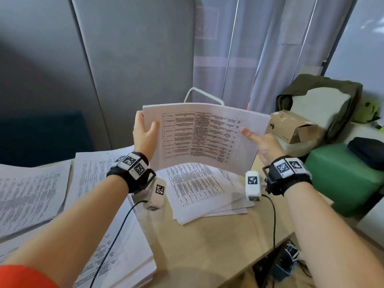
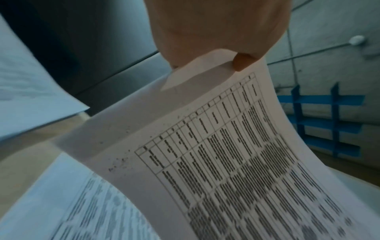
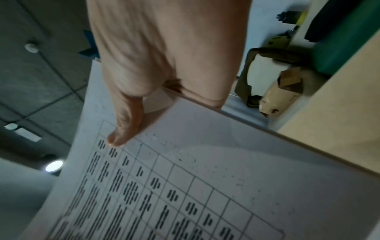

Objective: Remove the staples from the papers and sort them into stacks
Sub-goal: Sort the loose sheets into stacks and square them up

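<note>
The left hand [image 1: 144,132] grips the left edge of a bundle of printed pages [image 1: 204,138], thumb on the front and fingers curled behind. The right hand [image 1: 262,145] pinches the right edge the same way, its thumb lying flat on the table of words printed on the top page. The bundle is up in the air, above the far middle of the desk [image 1: 209,246], and it sags a little between the two hands.

What could go wrong? The pages are floppy. If one hand lets go, the bundle may flop down, fan out and spill onto the loose sheets [image 1: 204,194] lying right under it, and then the piles would get mixed up. If the pages are still joined, pulling them apart could rip a corner. A sharp staple could also prick a finger.

Some things are hard to see. I cannot find a staple in any view, so I cannot tell if this bundle is still joined. The left wrist view shows a folded corner by the fingertip [image 2: 241,63], but it is blurry. I see no staple remover. On the left edge of the desk the tall paper stacks [image 1: 31,194] are cut off. The words on every page are too small to read.
</note>
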`<state>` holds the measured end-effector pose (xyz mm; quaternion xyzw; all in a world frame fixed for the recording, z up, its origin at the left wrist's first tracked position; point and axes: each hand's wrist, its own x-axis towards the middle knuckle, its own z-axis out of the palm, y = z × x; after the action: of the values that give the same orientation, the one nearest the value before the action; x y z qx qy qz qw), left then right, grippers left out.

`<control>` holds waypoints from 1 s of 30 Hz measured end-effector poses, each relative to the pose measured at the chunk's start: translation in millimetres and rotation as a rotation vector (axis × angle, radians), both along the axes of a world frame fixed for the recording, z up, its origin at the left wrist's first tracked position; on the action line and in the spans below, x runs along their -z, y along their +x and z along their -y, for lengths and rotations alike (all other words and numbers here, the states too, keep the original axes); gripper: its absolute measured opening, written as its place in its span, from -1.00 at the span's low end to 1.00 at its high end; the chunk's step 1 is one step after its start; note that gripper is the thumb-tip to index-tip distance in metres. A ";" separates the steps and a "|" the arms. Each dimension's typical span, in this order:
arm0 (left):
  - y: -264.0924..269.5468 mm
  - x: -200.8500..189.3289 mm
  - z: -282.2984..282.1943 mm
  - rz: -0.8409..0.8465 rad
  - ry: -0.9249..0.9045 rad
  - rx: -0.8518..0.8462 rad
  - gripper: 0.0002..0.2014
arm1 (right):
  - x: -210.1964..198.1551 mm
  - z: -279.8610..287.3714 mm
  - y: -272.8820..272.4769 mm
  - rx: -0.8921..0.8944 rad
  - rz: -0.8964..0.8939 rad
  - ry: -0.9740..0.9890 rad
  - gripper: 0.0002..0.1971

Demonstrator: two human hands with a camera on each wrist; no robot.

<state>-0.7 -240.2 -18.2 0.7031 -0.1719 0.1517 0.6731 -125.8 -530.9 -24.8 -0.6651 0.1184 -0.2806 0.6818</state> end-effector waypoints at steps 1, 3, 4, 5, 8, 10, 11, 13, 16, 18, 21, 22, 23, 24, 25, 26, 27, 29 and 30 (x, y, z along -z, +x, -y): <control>1.6 0.8 0.2 -0.016 -0.036 -0.005 -0.89 | 3.8 2.1 -1.7 -0.011 0.000 0.017 -0.26; 4.4 19.8 0.4 -0.132 -0.075 -0.009 -0.85 | 24.5 2.3 -7.8 -0.071 -0.080 0.044 -0.16; 2.3 34.5 1.8 -0.230 -0.069 -0.002 -0.79 | 37.0 0.1 -12.1 -0.132 -0.166 0.051 -0.09; -1.7 48.6 3.4 -0.327 -0.047 0.015 -0.74 | 49.1 -2.4 -16.5 -0.181 -0.243 0.041 -0.06; -7.4 67.5 6.4 -0.419 0.020 0.038 -0.67 | 48.0 -19.1 -27.7 -0.116 -0.320 -0.061 -0.44; -6.2 56.3 4.8 -0.362 0.025 -0.010 -0.69 | 34.5 -24.3 -27.2 -0.006 -0.285 -0.091 -0.65; -8.5 44.2 3.3 -0.329 0.012 -0.034 -0.76 | 27.1 -23.9 -24.3 0.035 -0.253 -0.091 -0.68; -11.0 21.8 -2.8 -0.260 0.000 -0.086 -0.87 | 8.8 -28.9 -21.1 0.063 -0.180 -0.109 -0.65; -19.5 -3.6 -28.1 -0.188 0.019 -0.141 -0.88 | -9.1 -43.8 -14.7 0.035 -0.145 -0.140 -0.59; -27.5 -15.2 -56.6 -0.184 0.030 -0.173 -0.85 | -17.9 -60.1 -8.0 -0.005 -0.153 -0.141 -0.56; -41.3 -18.8 -112.8 -0.227 0.067 -0.258 -0.80 | -21.0 -95.0 5.1 -0.121 -0.181 -0.130 -0.64; -46.1 -17.1 -135.0 -0.255 0.093 -0.293 -0.78 | -21.7 -111.1 7.7 -0.170 -0.193 -0.134 -0.77; -54.1 -16.2 -157.0 -0.272 0.106 -0.325 -0.76 | -21.9 -127.8 10.7 -0.223 -0.224 -0.132 -0.85; -60.4 -12.7 -179.7 -0.291 0.122 -0.352 -0.75 | -22.5 -146.3 13.8 -0.274 -0.254 -0.121 -0.86; -69.8 -9.6 -201.6 -0.304 0.148 -0.368 -0.77 | -24.0 -166.4 14.1 -0.326 -0.290 -0.130 -0.85; -78.9 -5.2 -223.7 -0.326 0.181 -0.388 -0.80 | -22.4 -183.6 17.0 -0.349 -0.343 -0.168 -0.83; -88.7 -1.2 -244.6 -0.351 0.201 -0.398 -0.82 | -19.6 -201.0 19.4 -0.381 -0.399 -0.217 -0.86; -106.3 10.4 -285.5 -0.414 0.198 -0.402 -0.82 | -6.6 -231.2 22.6 -0.440 -0.507 -0.294 -0.95; -114.2 16.9 -303.3 -0.445 0.178 -0.404 -0.81 | 1.8 -245.6 23.0 -0.464 -0.549 -0.337 -0.93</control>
<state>-115.0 63.0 -35.1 0.7951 0.1101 0.1091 0.5864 -102.7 -285.3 -26.6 -0.8269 0.0955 0.0536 0.5515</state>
